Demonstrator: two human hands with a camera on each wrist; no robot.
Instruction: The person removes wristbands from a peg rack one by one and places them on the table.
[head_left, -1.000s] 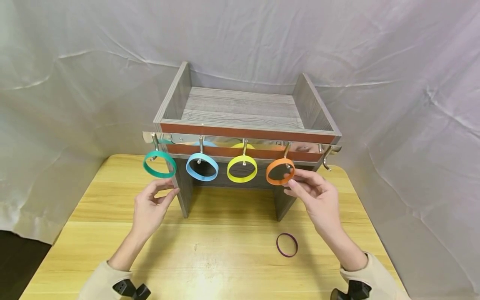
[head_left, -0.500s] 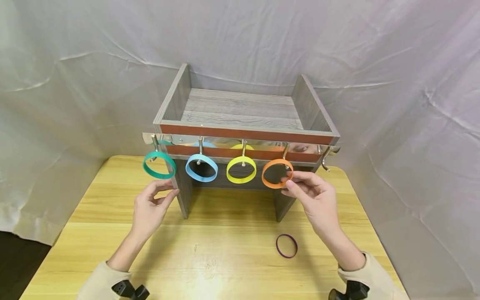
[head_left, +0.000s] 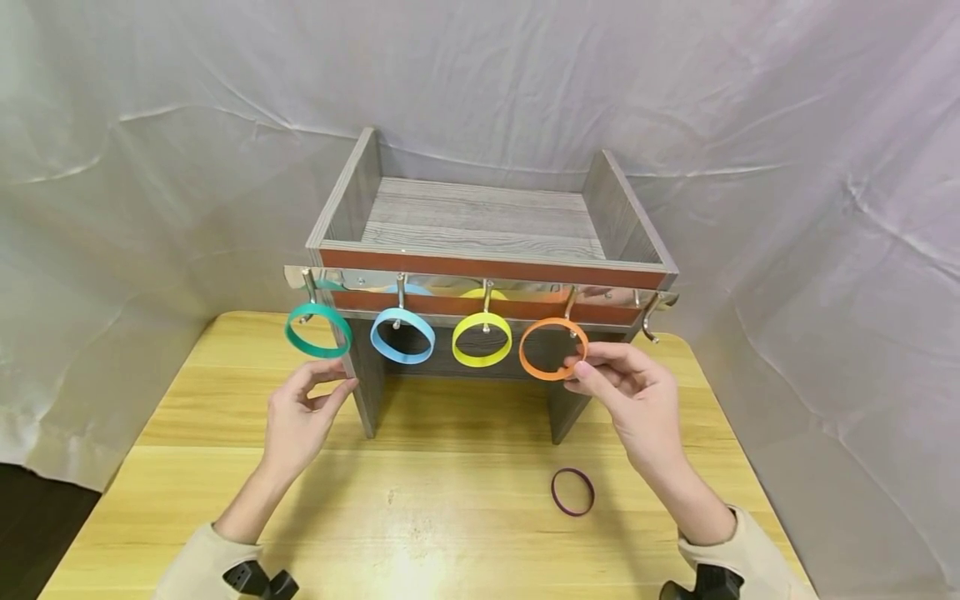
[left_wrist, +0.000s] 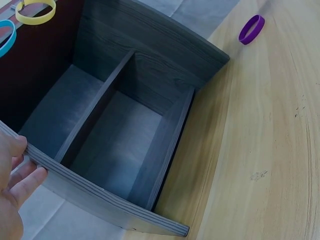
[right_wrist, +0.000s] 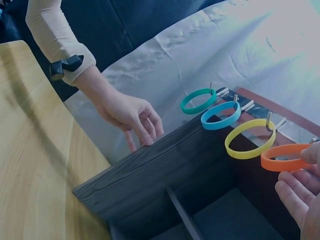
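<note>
My right hand [head_left: 643, 400] pinches the lower right side of an orange silicone wristband [head_left: 524, 357] between thumb and fingers. The fourth hook's tip shows inside that band's outline in the head view. Green [head_left: 294, 339], light blue [head_left: 403, 358] and yellow [head_left: 482, 361] wristbands hang from the first three hooks of a shiny metal rail [head_left: 442, 283]. At the left, my left hand [head_left: 302, 412] grips the front edge of the shelf unit's side panel [left_wrist: 105, 192], thumb inside and fingers outside. Some right fingertips are hidden behind the orange band.
A purple wristband [head_left: 553, 493] lies on the wooden table [head_left: 450, 483], in front of the shelf unit's right leg. The rightmost hook [head_left: 651, 322] bears no band. Grey cloth [head_left: 480, 75] surrounds the table behind and at both sides.
My right hand has shifted the orange wristband slightly left and down, and more of its ring faces the head camera. The left hand keeps its place on the panel.
</note>
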